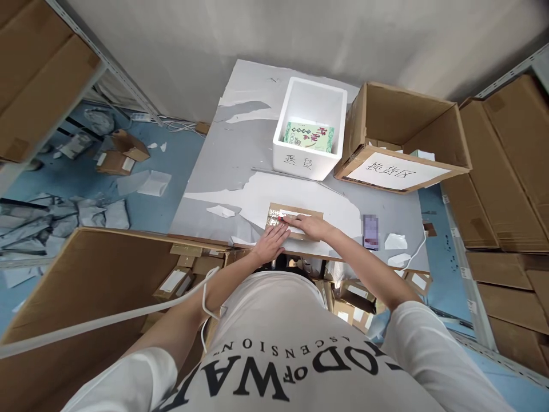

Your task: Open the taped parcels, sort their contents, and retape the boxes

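A small flat cardboard box (317,213) with shiny tape at its left end and a white label lies near the table's front edge. My left hand (271,242) rests on the box's front left corner, its fingers stretched out and pressing flat. From the right, my right hand (312,226) reaches across the box top, index finger pointing at the taped end. A tiny red thing (280,218) shows by that fingertip; its kind is too small to tell, and the curled fingers are partly hidden.
On the table (206,189) stand a white foam box (306,163) holding a green printed packet (309,136), and an open carton (398,171) with a handwritten sign. A phone (370,232) and paper scraps (395,241) lie at right. A large carton (86,274) of parcels adjoins the front left; a white cable (128,315) crosses it.
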Motion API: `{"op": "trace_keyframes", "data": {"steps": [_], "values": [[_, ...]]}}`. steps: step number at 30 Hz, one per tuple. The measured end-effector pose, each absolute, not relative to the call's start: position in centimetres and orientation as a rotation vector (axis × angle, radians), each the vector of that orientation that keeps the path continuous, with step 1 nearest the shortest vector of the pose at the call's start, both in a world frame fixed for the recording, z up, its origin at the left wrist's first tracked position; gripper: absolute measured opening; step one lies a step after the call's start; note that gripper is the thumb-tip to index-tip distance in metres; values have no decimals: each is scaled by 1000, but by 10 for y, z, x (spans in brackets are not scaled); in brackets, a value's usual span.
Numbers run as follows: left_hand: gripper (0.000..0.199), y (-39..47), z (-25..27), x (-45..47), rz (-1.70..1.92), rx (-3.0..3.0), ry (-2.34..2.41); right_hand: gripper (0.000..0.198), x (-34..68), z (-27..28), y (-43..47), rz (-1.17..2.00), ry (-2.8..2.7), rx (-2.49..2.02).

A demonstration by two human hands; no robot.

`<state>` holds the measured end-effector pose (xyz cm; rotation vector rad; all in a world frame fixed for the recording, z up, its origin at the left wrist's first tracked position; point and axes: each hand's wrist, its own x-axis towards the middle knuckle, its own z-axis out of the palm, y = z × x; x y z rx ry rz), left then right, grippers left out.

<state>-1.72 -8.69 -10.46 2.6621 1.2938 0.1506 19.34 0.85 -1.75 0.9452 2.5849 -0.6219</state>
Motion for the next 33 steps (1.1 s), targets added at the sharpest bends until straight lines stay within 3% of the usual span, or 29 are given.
{"op": "trace_keyframes", "data": {"steps": [14,30,33], "values": [[67,-84,-101,-21,84,2650,1241,73,199,11,11,-434,2425,934],[52,-79,-102,-8,66,2648,1322,89,339,27,-34,-357,2149,1191],[51,-78,-98,-9,86,2661,1316,84,366,28,-47,-395,2194,1339]]}}
